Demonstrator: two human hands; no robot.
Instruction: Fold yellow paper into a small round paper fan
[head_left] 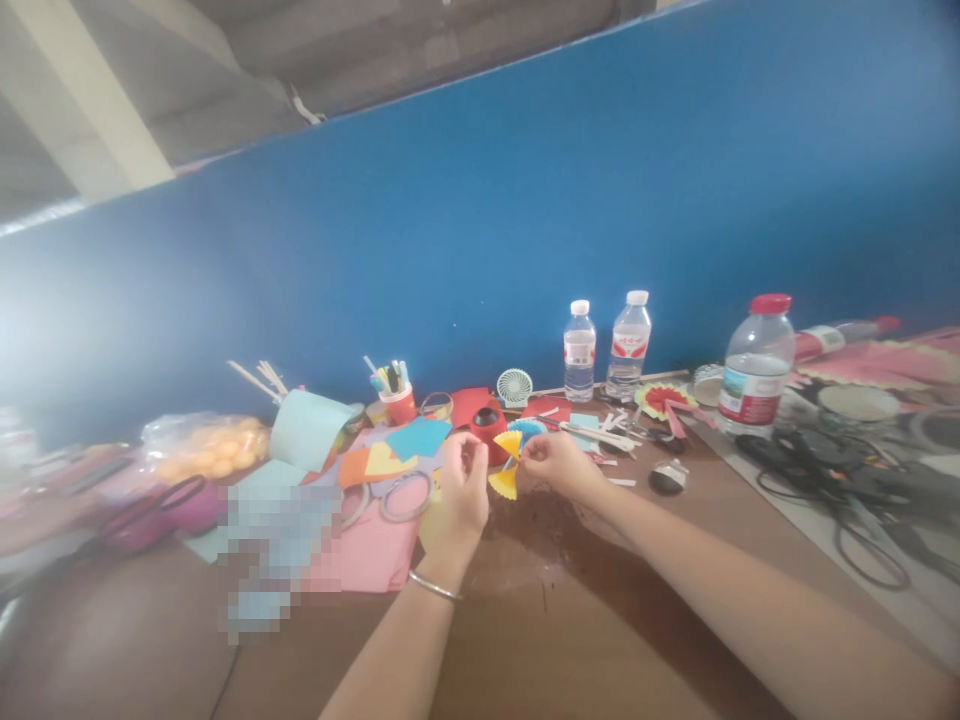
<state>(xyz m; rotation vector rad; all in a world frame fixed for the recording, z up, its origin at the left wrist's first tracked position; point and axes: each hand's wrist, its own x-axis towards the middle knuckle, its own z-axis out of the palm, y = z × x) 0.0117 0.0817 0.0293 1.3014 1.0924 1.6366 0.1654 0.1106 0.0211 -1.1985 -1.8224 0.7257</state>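
Here, wall: one blue wall (525, 220) behind the table, grey ceiling beams above it.
Table: one brown table (540, 620), cluttered along the far edge.
Paper: many coloured sheets (375, 550), pink, teal and orange, lying flat to the left of the hands.
Bottles: three upright water bottles, one large (756, 365) to the right and two small (579, 352) side by side at the wall.
Scissors: one pair (397, 495) on the pink sheet, just left of the left hand.
Fan: one small white fan (514, 386) by the wall.
Cup: one red cup (400, 403) holding pens.
Hands: two; left hand (457, 495), bracelet on its wrist, fingers curled beside the pleat, contact unclear; right hand (559, 465) pinches the pleat's middle.
Pleat: one yellow folded pleat (507, 462), shaped like a bow, above the table between the hands; long axis near upright, fans pointing up and down.
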